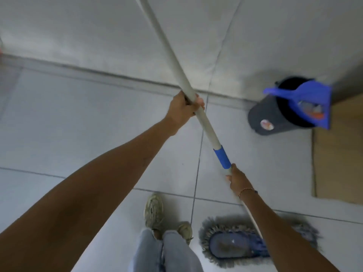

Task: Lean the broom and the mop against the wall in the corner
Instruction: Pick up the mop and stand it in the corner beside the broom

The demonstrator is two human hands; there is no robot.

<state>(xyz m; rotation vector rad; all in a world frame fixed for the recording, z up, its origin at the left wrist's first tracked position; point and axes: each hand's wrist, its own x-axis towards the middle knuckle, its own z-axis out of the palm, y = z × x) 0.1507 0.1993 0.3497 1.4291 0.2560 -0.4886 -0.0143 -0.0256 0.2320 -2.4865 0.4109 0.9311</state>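
Observation:
I hold the mop's long grey-white handle, which runs from the top centre down to the lower right. A blue collar sits on the handle between my hands. My left hand grips the handle above the collar. Just below the collar, my right hand grips it too. The flat blue mop head with its grey fringe rests on the floor tiles beside my feet, partly hidden by my right forearm. The wall corner is straight ahead. No broom is in view.
A dark bucket stands at the wall to the right with a blue dustpan in it. A sheet of cardboard lies on the floor at the right edge. My shoes are on the tiles at bottom centre.

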